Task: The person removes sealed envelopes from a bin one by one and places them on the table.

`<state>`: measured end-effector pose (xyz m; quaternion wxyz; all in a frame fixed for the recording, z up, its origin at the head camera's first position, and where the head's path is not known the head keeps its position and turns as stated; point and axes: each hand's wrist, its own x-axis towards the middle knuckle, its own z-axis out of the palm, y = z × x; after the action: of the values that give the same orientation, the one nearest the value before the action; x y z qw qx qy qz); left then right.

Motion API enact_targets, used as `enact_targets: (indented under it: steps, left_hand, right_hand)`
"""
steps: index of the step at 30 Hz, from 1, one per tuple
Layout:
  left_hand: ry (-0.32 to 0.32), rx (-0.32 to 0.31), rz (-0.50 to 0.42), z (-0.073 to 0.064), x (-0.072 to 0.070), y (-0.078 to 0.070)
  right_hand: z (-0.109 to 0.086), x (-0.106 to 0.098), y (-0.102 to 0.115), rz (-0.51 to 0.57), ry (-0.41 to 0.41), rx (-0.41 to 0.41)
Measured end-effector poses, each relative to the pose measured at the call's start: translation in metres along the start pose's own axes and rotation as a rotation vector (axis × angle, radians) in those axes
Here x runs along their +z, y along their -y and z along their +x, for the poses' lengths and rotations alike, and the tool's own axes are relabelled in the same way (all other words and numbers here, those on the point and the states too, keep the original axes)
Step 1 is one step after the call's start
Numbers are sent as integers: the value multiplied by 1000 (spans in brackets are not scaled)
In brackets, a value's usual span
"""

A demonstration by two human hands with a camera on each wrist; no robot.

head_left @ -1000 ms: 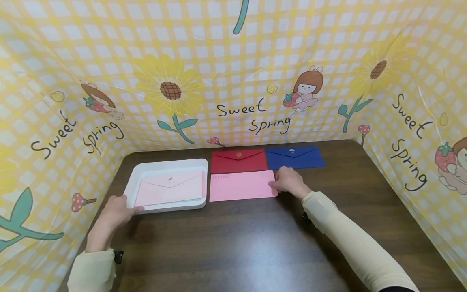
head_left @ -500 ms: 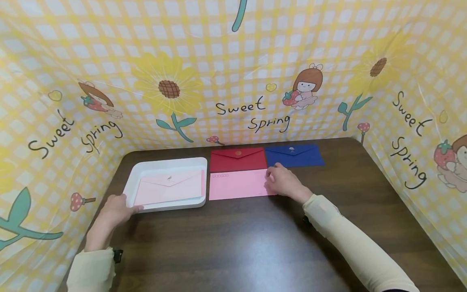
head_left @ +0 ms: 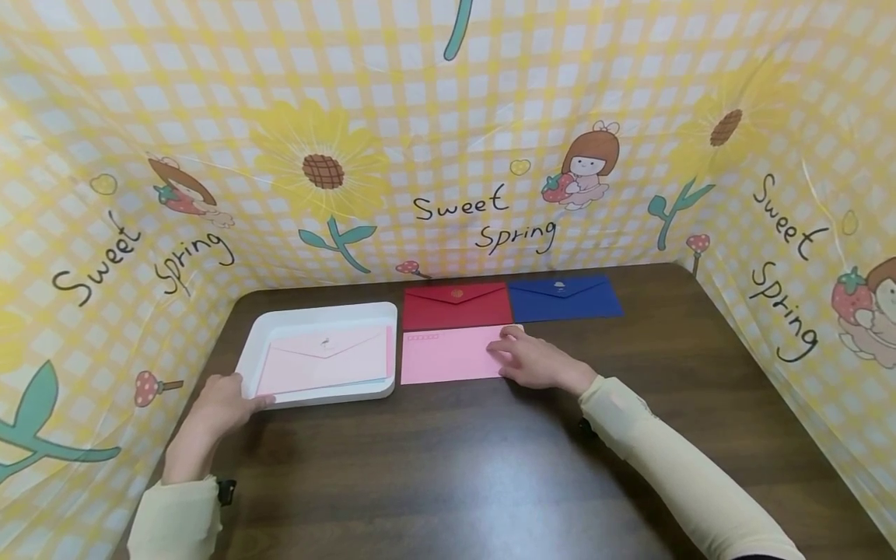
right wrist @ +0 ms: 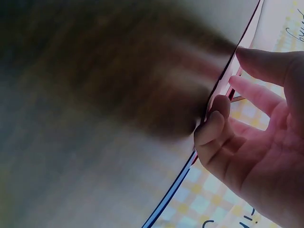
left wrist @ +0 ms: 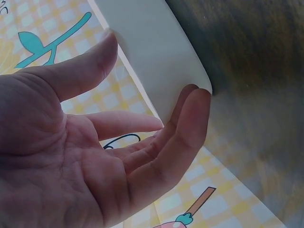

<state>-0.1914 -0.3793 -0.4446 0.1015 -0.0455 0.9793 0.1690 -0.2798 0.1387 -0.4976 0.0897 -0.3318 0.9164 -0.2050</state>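
Observation:
My left hand (head_left: 222,406) grips the near-left corner of a shallow white tray (head_left: 253,356), its thumb along the near rim and its fingers round the side. In the left wrist view, thumb and fingertips touch the tray's wall (left wrist: 147,52). A pale pink envelope (head_left: 325,370) lies in the tray, over a deeper pink edge and a light blue one. Right of the tray, a pink envelope (head_left: 441,355) lies flat. My right hand (head_left: 537,362) is over its right end, fingers spread and lightly bent, fingertips on the paper, thumb by the near edge.
Behind the pink envelope lie a red envelope (head_left: 456,313) and, to its right, a blue envelope (head_left: 567,302). They are on a dark wooden table (head_left: 448,459). A yellow checked cloth (head_left: 448,140) stands round the back and both sides.
My right hand has shifted left from the pink envelope's right edge to over its right end, and its fingers have spread. My left hand and the tray have stayed in place.

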Motion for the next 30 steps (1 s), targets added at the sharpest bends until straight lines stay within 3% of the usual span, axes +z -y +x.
enact_targets:
  steps: [17,30]
  left_hand:
    - [18,-36,-22,-1,0,-1]
    - [14,7,0,-1,-4,0]
  right_hand:
    - [2,0,3,0,24,17]
    - [4,1,4,2,24,38]
